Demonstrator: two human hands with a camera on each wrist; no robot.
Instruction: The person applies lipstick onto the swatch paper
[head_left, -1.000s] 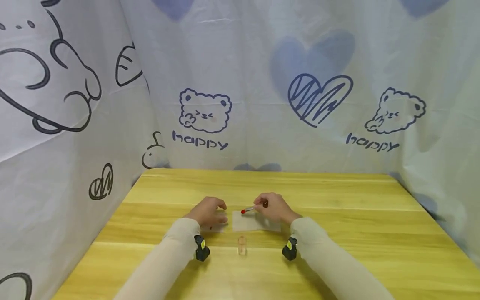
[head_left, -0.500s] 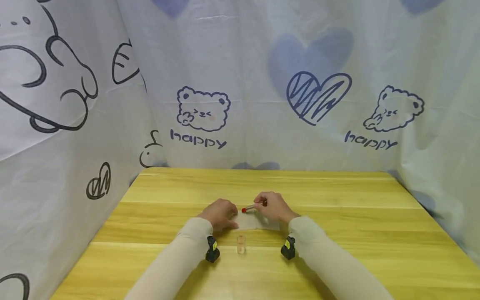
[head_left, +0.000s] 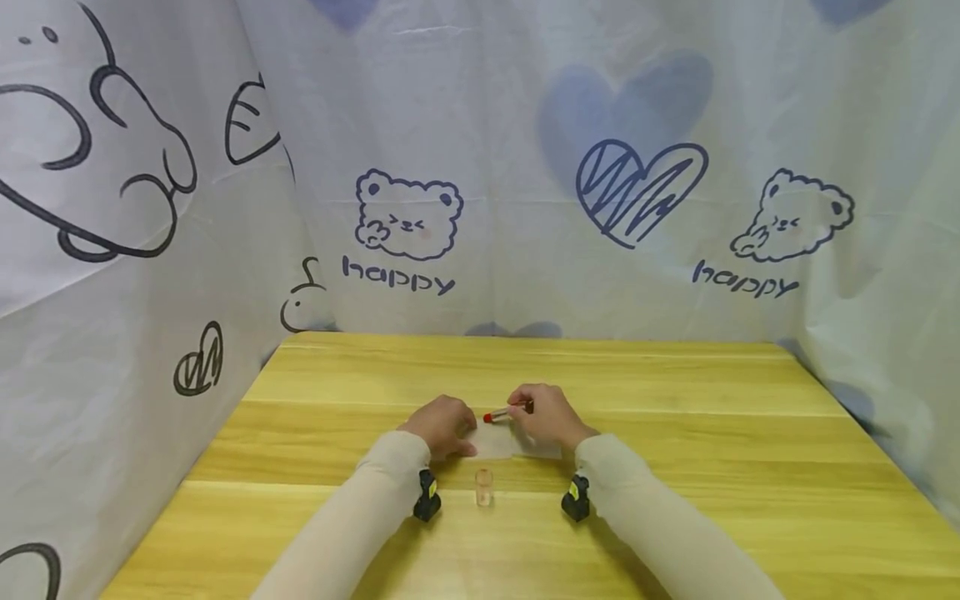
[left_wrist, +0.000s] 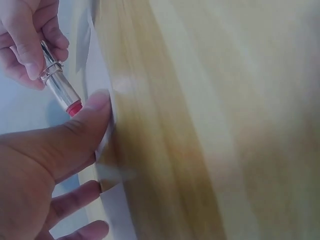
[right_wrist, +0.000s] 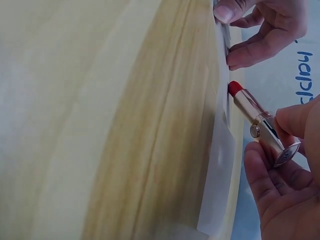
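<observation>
My right hand (head_left: 551,415) holds an uncapped lipstick (right_wrist: 267,125) between thumb and fingers, its red end angled left. In the right wrist view that tip is close over a strip of white paper (right_wrist: 220,170). My left hand (head_left: 442,427) rests at the left end of this paper (head_left: 497,443), with the thumb (left_wrist: 97,102) at its near edge and relaxed fingers toward the far side. Another piece of white paper (left_wrist: 117,215) shows by the left fingers in the left wrist view; in the head view the hand hides it.
A small clear, pinkish cap-like piece (head_left: 483,487) lies on the wooden table (head_left: 480,550), just in front of the paper. White printed cloth (head_left: 517,167) hangs behind the table and along its sides.
My left hand has moved right, from the left paper with a red mark to the middle paper, covering its left end. The right hand stays nearly in place with the lipstick.
</observation>
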